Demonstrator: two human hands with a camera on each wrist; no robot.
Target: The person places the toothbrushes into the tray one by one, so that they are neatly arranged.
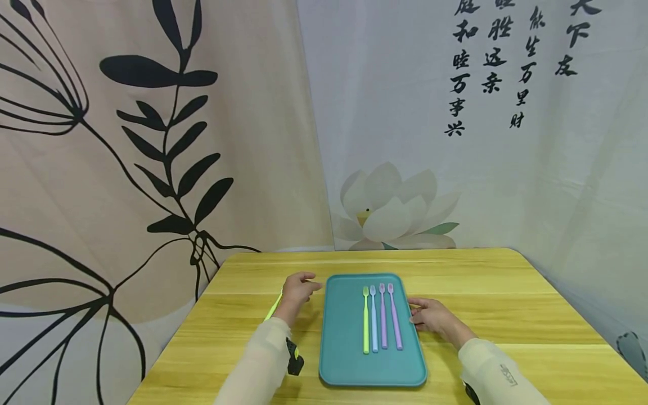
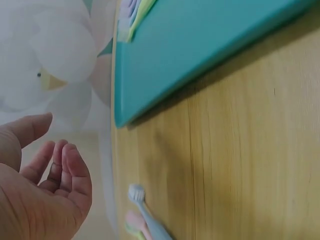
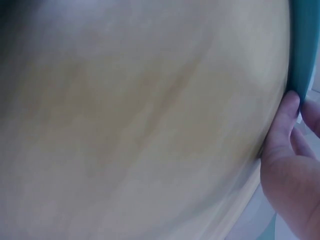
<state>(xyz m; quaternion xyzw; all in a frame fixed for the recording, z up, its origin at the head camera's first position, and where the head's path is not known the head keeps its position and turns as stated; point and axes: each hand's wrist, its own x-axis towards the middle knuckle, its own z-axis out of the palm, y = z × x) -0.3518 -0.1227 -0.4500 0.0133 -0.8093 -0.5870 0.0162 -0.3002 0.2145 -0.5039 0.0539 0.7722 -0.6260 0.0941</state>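
A teal tray [image 1: 344,337] lies on the wooden table, with several toothbrushes side by side on its right half: a yellow-green toothbrush [image 1: 366,323], a light blue toothbrush [image 1: 374,323] and pinkish-purple ones [image 1: 383,320]. My right hand [image 1: 432,316] holds the tray's right edge; in the right wrist view the rim sits between the thumb and a finger. Left of the tray, my left hand [image 1: 300,289] hovers with loosely bent fingers and nothing in them. Near it on the table lie a grey-blue toothbrush [image 2: 150,215], a pink toothbrush [image 2: 136,220] and a yellow-green toothbrush [image 1: 274,306], partly hidden by the hand.
The wooden table [image 1: 506,315] has rounded far corners. Close behind it hangs a printed cloth [image 1: 268,140] with dark leaves, a pale flower and written characters. A black device [image 1: 294,358] is strapped at the left wrist.
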